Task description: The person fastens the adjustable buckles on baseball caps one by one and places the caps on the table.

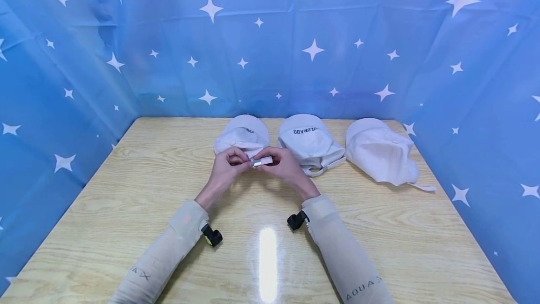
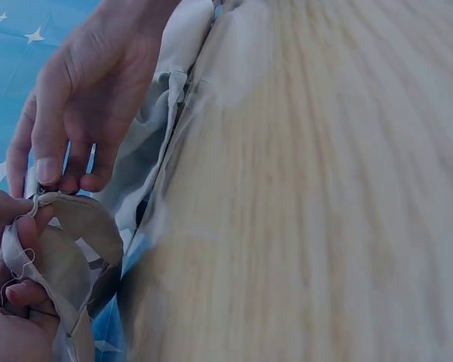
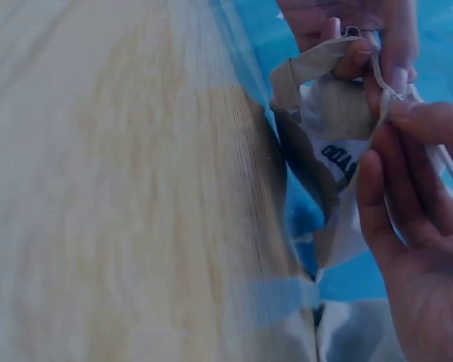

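Observation:
A white baseball cap (image 1: 241, 136) with dark lettering lies at the back of the table, its brim pointing away. Both hands meet at its rear strap (image 1: 265, 160). On the left side, my left hand (image 1: 223, 171) pinches the strap between thumb and fingers. From the right, my right hand (image 1: 288, 169) pinches the strap's end beside a small shiny piece (image 1: 256, 164), perhaps the buckle. The left wrist view shows the strap's loop (image 2: 53, 294) bent around the left fingers, with loose threads. How the strap runs between the fingertips is partly hidden.
A second white cap (image 1: 308, 142) with COLORADO lettering sits just right of the hands. Farther right lies a third white cap (image 1: 381, 151), its strap end (image 1: 423, 187) hanging loose. Behind the wooden table (image 1: 139, 191) hangs a blue star-patterned curtain (image 1: 270, 50).

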A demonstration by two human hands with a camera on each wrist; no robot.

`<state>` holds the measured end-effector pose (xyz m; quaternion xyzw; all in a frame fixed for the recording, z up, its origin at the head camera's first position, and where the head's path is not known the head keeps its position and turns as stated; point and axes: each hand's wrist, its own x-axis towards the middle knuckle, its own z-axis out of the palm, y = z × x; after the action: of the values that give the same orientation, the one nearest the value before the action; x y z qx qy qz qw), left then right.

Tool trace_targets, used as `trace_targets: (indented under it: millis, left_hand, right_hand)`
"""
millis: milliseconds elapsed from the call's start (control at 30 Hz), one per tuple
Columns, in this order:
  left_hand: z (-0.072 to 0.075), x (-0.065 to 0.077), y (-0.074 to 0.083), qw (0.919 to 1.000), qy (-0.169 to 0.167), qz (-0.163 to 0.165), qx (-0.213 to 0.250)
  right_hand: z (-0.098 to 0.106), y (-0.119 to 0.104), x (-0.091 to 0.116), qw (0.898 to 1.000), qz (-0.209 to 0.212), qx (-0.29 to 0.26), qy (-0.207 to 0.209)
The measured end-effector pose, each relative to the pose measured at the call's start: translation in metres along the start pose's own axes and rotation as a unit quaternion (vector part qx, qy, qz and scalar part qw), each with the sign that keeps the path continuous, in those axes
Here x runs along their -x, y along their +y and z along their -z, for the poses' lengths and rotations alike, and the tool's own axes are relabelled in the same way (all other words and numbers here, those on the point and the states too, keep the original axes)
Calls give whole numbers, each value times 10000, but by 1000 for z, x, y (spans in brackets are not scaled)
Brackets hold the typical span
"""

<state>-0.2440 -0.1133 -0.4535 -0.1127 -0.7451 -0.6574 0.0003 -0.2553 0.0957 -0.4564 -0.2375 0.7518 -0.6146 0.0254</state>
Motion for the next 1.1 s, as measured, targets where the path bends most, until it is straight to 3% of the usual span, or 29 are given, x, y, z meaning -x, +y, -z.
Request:
trace_targets:
  millis: [333, 700, 1100]
  left_hand:
    - [1, 0, 1, 9998, 16, -107, 182]
    - [4, -1, 0, 9996, -76, -123, -224]
    - [1, 1, 4, 9992, -135, -150, -342]
  right_hand:
    - [3, -2, -1, 9974, 1, 706, 121]
    - [6, 1, 2, 9973, 163, 695, 185]
    - [9, -1, 0, 9904, 500, 1285, 78]
